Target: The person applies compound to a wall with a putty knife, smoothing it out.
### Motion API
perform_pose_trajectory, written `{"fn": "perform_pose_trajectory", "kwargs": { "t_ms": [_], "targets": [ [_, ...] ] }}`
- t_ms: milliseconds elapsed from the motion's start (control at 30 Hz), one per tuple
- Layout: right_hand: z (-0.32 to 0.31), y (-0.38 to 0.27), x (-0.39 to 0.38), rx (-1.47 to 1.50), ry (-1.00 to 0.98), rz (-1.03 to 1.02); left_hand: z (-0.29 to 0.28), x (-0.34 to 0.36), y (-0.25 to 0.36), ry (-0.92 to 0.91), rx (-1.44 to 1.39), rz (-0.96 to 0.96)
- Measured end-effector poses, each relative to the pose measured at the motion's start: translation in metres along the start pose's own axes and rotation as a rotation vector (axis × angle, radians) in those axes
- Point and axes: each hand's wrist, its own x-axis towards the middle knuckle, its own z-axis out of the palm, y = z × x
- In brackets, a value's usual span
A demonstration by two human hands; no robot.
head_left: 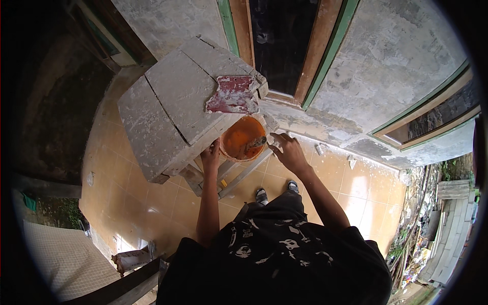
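An orange bucket (222, 148) stands against the near right edge of a plaster-crusted wooden table (162, 101). Its inside is orange, and a short grey-crusted tool (255, 144) leans in it against the right side; its kind does not show. My left hand (210, 154) is closed at the bucket's left rim, beside the table edge, its fingertips partly hidden. To the right of the bucket, my right hand (288, 152) has thumb and forefinger apart, close to the rim and the tool. On the table's right corner lies a dark red flat sheet (234, 94) smeared with white.
Wooden legs and braces (246, 175) stand under the bucket. A grey plastered wall (391, 66) with green-and-brown framed windows rises beyond. Tan floor tiles (325, 195) carry white splatter and small scraps. A dark rail (122, 290) runs at lower left; rubble (414, 244) lies at far right.
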Motion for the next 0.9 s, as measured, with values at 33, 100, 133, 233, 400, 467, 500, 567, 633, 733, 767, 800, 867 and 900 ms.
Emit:
{"fn": "perform_pose_trajectory", "kwargs": {
  "t_ms": [33, 100, 133, 233, 400, 467, 500, 567, 633, 733, 767, 800, 867, 900],
  "targets": [
    [0.004, 0.004, -0.001, 0.001, -0.001, -0.001, 0.001, 0.000, 0.003, 0.001, 0.001, 0.000],
    [0.010, 0.003, -0.003, -0.034, 0.084, -0.070, 0.004, -0.006, 0.024, -0.070, 0.127, -0.086],
    [0.012, 0.001, -0.001, 0.011, 0.062, -0.034, 0.003, -0.008, 0.022, -0.065, 0.131, -0.092],
    [0.016, -0.005, 0.008, 0.018, 0.057, -0.083, -0.001, -0.009, 0.017, -0.022, 0.124, -0.036],
    [0.026, -0.011, 0.026, 0.034, 0.051, -0.156, 0.003, -0.010, 0.021, -0.055, 0.116, -0.040],
    [0.023, -0.023, 0.034, 0.032, 0.067, -0.210, 0.001, -0.013, 0.020, -0.053, 0.117, -0.012],
    [0.019, -0.032, 0.039, 0.093, -0.065, -0.153, 0.000, -0.014, 0.019, -0.056, 0.117, 0.018],
    [0.023, -0.037, 0.043, 0.155, -0.198, -0.097, 0.000, -0.018, 0.024, -0.060, 0.125, 0.027],
    [0.032, -0.029, 0.044, 0.036, -0.104, -0.242, 0.006, -0.020, 0.035, -0.074, 0.130, 0.036],
    [0.036, -0.029, 0.048, -0.021, 0.017, -0.344, 0.007, -0.021, 0.042, -0.063, 0.166, 0.036],
    [0.037, -0.031, 0.047, -0.019, 0.015, -0.346, 0.007, -0.022, 0.041, -0.044, 0.211, 0.068],
    [0.036, -0.034, 0.047, 0.032, -0.003, -0.318, 0.006, -0.022, 0.041, -0.026, 0.255, 0.100],
    [0.037, -0.036, 0.046, 0.082, -0.021, -0.288, 0.004, -0.020, 0.037, -0.033, 0.228, 0.085],
    [0.039, -0.038, 0.046, 0.127, -0.056, -0.232, 0.003, -0.018, 0.034, -0.042, 0.201, 0.070]
  ]
}}
